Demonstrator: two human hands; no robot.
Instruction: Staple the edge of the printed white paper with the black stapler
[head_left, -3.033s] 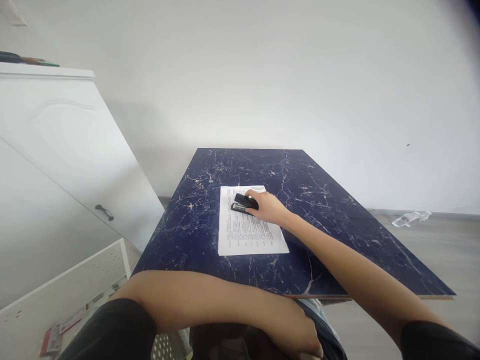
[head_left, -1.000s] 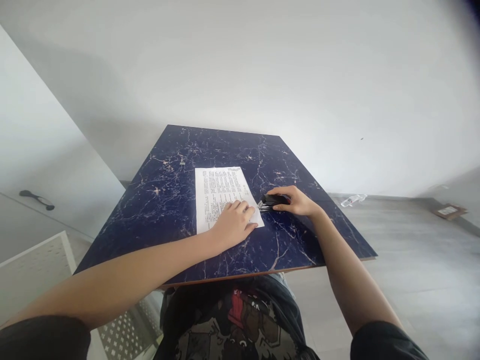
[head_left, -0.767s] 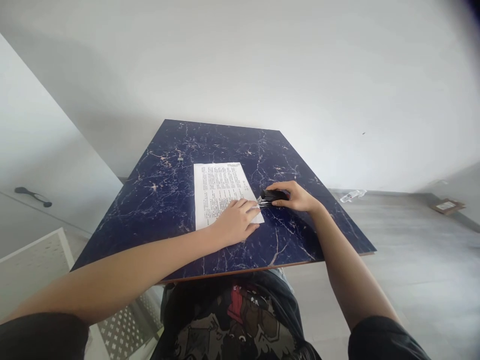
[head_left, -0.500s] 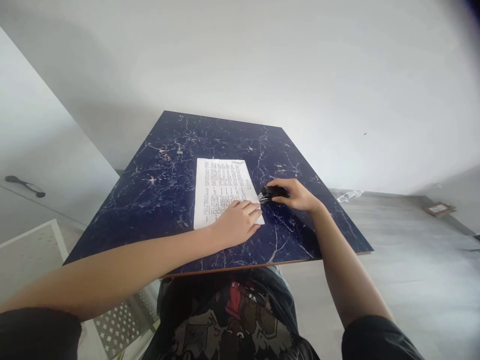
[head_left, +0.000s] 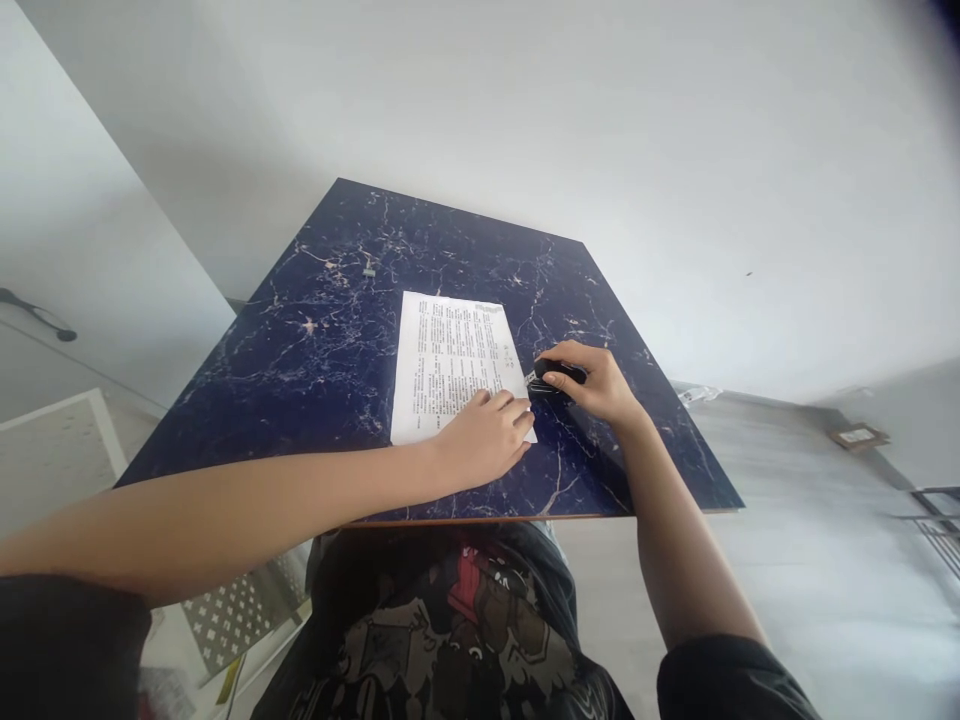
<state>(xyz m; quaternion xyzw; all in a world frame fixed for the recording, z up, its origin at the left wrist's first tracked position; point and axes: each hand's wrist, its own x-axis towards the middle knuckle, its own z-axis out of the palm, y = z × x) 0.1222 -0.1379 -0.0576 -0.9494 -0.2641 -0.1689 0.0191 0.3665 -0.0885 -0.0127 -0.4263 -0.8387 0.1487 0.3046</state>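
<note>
A printed sheet of paper point(head_left: 450, 350) lies on the dark blue marbled table point(head_left: 330, 390); I cannot tell whether it is one sheet or a stack. My left hand point(head_left: 487, 435) rests over its near right corner, fingers stretched out across the paper and covering part of the print. Beside the right edge of the paper, my right hand point(head_left: 596, 380) is closed around a black stapler point(head_left: 551, 372). The stapler's metal front end points left and is at the paper's edge; whether the edge lies between its jaws is too small to tell.
A small light-coloured object point(head_left: 369, 270) lies on the far left of the table. The white wall point(head_left: 525, 110) rises behind. On the floor to the right are a clear plastic item point(head_left: 699, 395) and a flat brown box point(head_left: 859, 436). A patterned perforated panel point(head_left: 229, 620) stands low at left.
My view has shifted slightly. My right hand keeps hold of the stapler at the paper's right edge, its grip a little altered. My left hand stays on the paper.
</note>
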